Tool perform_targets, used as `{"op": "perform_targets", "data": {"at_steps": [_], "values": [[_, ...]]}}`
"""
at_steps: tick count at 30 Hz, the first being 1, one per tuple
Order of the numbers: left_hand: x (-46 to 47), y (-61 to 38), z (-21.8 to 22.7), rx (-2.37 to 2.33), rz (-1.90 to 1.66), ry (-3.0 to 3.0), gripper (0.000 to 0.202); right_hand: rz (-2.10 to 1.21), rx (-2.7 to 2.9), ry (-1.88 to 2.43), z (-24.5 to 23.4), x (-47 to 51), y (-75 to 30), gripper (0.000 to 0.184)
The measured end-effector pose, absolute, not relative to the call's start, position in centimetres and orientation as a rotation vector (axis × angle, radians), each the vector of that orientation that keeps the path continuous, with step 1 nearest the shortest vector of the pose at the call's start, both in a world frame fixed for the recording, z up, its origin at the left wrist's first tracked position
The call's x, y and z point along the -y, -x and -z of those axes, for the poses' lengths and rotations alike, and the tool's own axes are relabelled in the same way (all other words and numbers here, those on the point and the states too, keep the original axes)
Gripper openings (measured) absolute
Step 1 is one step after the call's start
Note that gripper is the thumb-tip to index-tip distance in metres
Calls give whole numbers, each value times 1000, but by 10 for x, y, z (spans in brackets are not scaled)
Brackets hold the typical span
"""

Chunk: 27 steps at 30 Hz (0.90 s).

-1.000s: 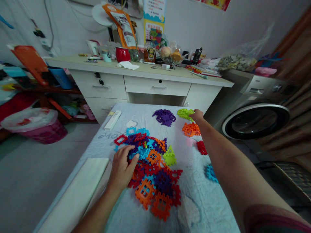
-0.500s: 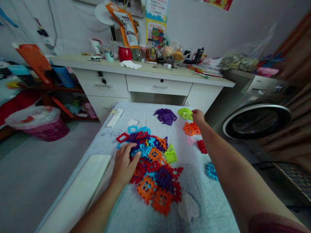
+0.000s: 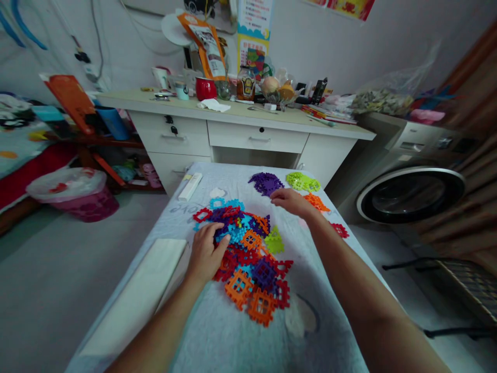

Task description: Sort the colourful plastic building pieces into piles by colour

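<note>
A mixed heap of plastic interlocking tiles [image 3: 248, 254] in orange, red, purple, blue and green lies on a pale blue cloth-covered table [image 3: 233, 331]. My left hand [image 3: 205, 254] rests on the heap's left side, fingers curled over blue and purple tiles. My right hand [image 3: 289, 201] hovers palm down just above the table between the heap and the sorted piles, fingers loosely stretched, holding nothing. At the far end lie separate piles: purple [image 3: 265, 183], lime green [image 3: 303, 182], orange [image 3: 316, 201] and red [image 3: 340, 229].
A white desk [image 3: 248, 132] crowded with cups, jars and bags stands beyond the table. A washing machine [image 3: 411, 191] is at the right. A pink bin with a plastic liner [image 3: 73, 194] sits on the floor at the left. A white slab [image 3: 135, 295] lies along the table's left edge.
My right hand has pulled back from the lime green pile towards the mixed heap, leaving the green tiles on their pile. My left hand has stayed on the heap. The camera shifted slightly.
</note>
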<state>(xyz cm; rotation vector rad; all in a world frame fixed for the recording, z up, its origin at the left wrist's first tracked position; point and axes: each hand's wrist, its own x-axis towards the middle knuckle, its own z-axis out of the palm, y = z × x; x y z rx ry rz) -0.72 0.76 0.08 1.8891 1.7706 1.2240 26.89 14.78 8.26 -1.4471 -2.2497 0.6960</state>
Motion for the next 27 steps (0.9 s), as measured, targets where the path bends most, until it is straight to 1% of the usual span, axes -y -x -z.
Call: {"op": "perform_targets", "data": {"at_steps": [1, 3, 7, 11, 14, 18, 19, 23, 24, 27], "values": [[-7, 7, -1, -1766, -1224, -1890, 31, -750, 2305, 1400, -81, -137, -258, 21], [-7, 7, -1, -1755, -1222, -1896, 31, -736, 2380, 1375, -76, -118, -241, 22], [-8, 7, -3, -1736, -1234, -1900, 30, -590, 2470, 1460, -64, -101, -225, 29], [-8, 7, -4, -1724, -1251, -1905, 28, -639, 2411, 1535, -59, -97, -226, 36], [-8, 7, -4, -1738, -1250, -1908, 29, -668, 2353, 1555, -60, -94, -231, 32], [-8, 8, -2, -1736, -1242, -1937, 30, -583, 2420, 1553, -63, -87, -237, 20], [-9, 8, -1, -1734, -1237, -1945, 30, -543, 2462, 1552, -63, -85, -238, 21], [-9, 9, 1, -1743, -1229, -1956, 31, -421, 2591, 1582, -58, -76, -239, 40], [-9, 9, 1, -1745, -1228, -1959, 31, -413, 2602, 1583, -57, -74, -238, 40], [-9, 8, 1, -1740, -1227, -1967, 32, -434, 2590, 1582, -58, -71, -238, 31]]}}
